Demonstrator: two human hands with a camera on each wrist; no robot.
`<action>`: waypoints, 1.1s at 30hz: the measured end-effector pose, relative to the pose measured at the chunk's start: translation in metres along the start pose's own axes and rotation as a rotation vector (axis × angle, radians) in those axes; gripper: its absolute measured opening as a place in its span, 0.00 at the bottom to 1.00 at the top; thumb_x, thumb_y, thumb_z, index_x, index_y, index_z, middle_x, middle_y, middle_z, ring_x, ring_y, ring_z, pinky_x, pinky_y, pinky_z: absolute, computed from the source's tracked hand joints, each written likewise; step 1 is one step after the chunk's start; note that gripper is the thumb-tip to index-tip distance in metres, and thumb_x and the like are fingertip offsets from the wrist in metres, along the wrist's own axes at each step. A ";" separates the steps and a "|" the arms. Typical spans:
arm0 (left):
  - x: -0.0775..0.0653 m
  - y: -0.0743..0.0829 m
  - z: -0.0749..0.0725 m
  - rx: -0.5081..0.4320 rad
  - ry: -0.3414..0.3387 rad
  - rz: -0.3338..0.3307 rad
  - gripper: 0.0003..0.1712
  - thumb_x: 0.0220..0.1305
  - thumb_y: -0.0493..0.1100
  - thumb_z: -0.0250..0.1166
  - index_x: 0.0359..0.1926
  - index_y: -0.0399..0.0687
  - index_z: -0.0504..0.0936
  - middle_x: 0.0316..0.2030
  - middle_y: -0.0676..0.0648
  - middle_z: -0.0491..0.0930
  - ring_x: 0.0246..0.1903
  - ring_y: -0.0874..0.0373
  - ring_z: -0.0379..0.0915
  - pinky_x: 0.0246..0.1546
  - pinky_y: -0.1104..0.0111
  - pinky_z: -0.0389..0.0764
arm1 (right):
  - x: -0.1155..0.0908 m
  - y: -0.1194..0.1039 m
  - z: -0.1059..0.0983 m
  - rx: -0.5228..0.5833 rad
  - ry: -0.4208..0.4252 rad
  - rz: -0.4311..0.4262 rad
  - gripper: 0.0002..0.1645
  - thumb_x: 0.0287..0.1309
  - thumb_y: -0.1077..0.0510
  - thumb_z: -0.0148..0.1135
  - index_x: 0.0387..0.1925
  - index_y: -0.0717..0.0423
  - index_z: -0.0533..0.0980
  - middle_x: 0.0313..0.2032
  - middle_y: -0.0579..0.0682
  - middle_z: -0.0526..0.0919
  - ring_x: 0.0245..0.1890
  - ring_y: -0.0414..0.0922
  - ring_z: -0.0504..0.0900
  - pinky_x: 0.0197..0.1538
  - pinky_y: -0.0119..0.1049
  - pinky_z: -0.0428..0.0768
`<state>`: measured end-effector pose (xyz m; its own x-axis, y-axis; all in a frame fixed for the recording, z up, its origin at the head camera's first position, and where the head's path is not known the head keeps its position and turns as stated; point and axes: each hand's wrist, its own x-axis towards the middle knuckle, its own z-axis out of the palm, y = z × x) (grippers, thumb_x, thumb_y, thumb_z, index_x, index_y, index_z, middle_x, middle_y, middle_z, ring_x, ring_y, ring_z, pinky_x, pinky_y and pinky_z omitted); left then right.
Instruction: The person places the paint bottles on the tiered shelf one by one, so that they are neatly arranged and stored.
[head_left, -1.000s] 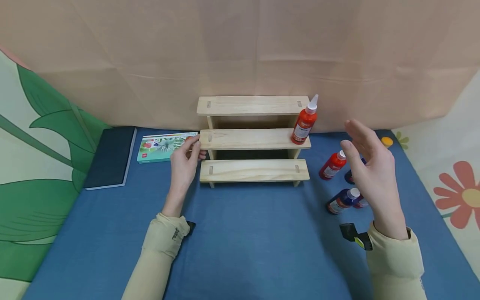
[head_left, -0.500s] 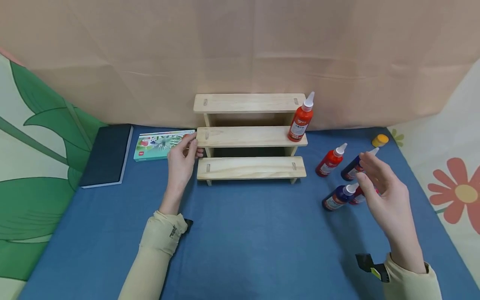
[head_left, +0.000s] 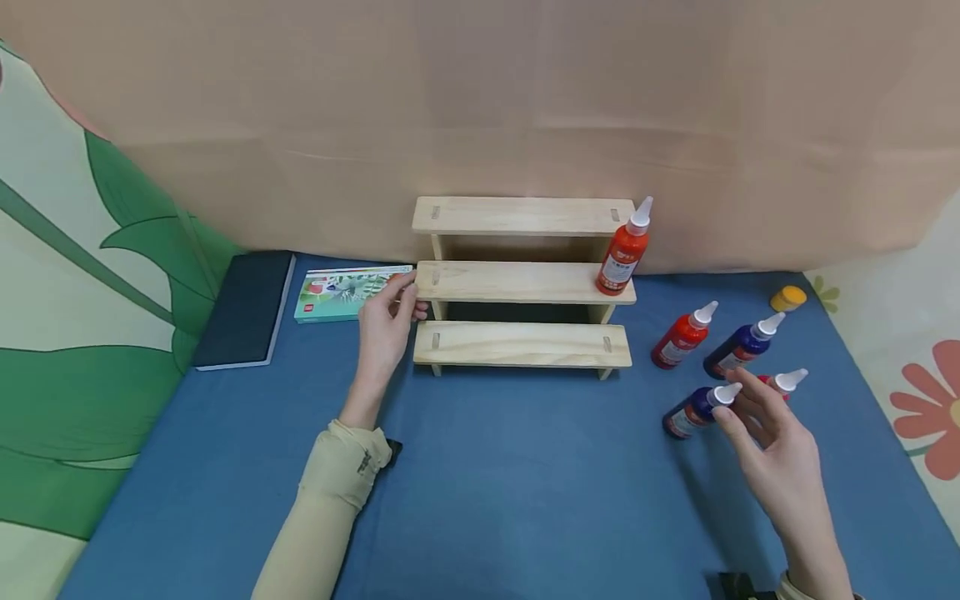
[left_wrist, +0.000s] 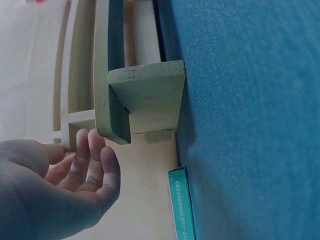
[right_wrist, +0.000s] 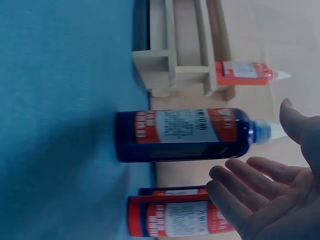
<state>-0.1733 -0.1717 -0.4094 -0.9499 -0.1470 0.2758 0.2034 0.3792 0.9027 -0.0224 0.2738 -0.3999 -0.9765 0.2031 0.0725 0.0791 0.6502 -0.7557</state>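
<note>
My left hand (head_left: 384, 329) is at the left end of the wooden three-step shelf (head_left: 525, 283), its thumb and fingertips pinching the end of the middle board (left_wrist: 80, 100). My right hand (head_left: 772, 450) surrounds the white nozzle of the nearest blue paint bottle (head_left: 688, 417) with thumb and fingers apart. In the right wrist view that bottle (right_wrist: 182, 135) stands upright, its nozzle between the thumb and the loosely bent fingers. A red bottle (head_left: 783, 383) is partly hidden behind this hand. Another red bottle (head_left: 678, 337) and a second blue one (head_left: 738, 348) stand behind.
An orange-red bottle (head_left: 622, 250) stands at the right end of the shelf's middle step. A yellow-topped item (head_left: 787, 297) is at the back right. Left of the shelf lie a green box (head_left: 330, 296) and a dark notebook (head_left: 243, 308) on the blue cloth (head_left: 510, 492).
My right hand has come back from above the bottles and down toward the near blue bottle's nozzle. My left hand stays at the shelf's end; the head view has shifted a little.
</note>
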 end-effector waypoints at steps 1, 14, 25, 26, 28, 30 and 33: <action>0.000 0.000 0.002 -0.001 -0.009 0.001 0.20 0.84 0.38 0.58 0.69 0.34 0.80 0.37 0.31 0.87 0.32 0.52 0.87 0.43 0.51 0.89 | -0.002 0.002 0.000 -0.003 -0.007 0.021 0.40 0.79 0.47 0.62 0.82 0.56 0.62 0.72 0.65 0.73 0.66 0.67 0.75 0.68 0.33 0.74; -0.003 0.002 0.005 -0.006 -0.005 -0.008 0.20 0.83 0.37 0.58 0.68 0.33 0.80 0.37 0.31 0.87 0.35 0.39 0.86 0.43 0.47 0.88 | -0.001 0.013 0.010 0.017 -0.059 0.036 0.40 0.76 0.50 0.66 0.79 0.63 0.64 0.71 0.69 0.73 0.64 0.71 0.76 0.60 0.55 0.76; -0.002 0.004 0.006 0.017 -0.005 -0.006 0.20 0.83 0.37 0.58 0.69 0.34 0.80 0.37 0.32 0.88 0.33 0.43 0.87 0.42 0.48 0.89 | 0.002 0.018 0.014 0.025 -0.092 0.140 0.39 0.79 0.47 0.63 0.75 0.70 0.65 0.69 0.74 0.72 0.65 0.73 0.74 0.63 0.69 0.72; -0.002 0.004 0.006 0.016 -0.004 -0.006 0.20 0.83 0.37 0.58 0.69 0.34 0.81 0.37 0.32 0.88 0.33 0.43 0.87 0.42 0.48 0.89 | 0.002 0.018 0.014 0.031 -0.092 0.143 0.39 0.79 0.47 0.63 0.75 0.70 0.65 0.69 0.74 0.72 0.65 0.73 0.74 0.63 0.70 0.72; -0.002 0.004 0.006 0.016 0.000 -0.008 0.20 0.84 0.37 0.58 0.69 0.34 0.81 0.37 0.32 0.88 0.34 0.43 0.87 0.42 0.49 0.89 | 0.001 0.018 0.015 0.037 -0.085 0.146 0.40 0.78 0.47 0.64 0.75 0.70 0.65 0.68 0.74 0.73 0.66 0.72 0.74 0.63 0.71 0.73; -0.001 0.004 0.005 0.016 0.001 -0.010 0.20 0.84 0.37 0.58 0.69 0.34 0.81 0.37 0.32 0.88 0.34 0.42 0.87 0.42 0.50 0.89 | 0.001 0.017 0.015 0.038 -0.078 0.153 0.40 0.77 0.46 0.64 0.75 0.69 0.66 0.68 0.73 0.73 0.66 0.72 0.74 0.64 0.71 0.73; -0.001 0.004 0.004 0.018 -0.001 -0.012 0.20 0.84 0.38 0.58 0.69 0.35 0.80 0.37 0.32 0.88 0.35 0.41 0.87 0.43 0.50 0.89 | 0.002 0.017 0.016 0.032 -0.068 0.160 0.40 0.77 0.46 0.64 0.75 0.68 0.66 0.68 0.72 0.74 0.67 0.70 0.74 0.65 0.70 0.72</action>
<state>-0.1723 -0.1658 -0.4073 -0.9524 -0.1512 0.2645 0.1875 0.3934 0.9000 -0.0259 0.2731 -0.4227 -0.9632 0.2519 -0.0936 0.2294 0.5892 -0.7748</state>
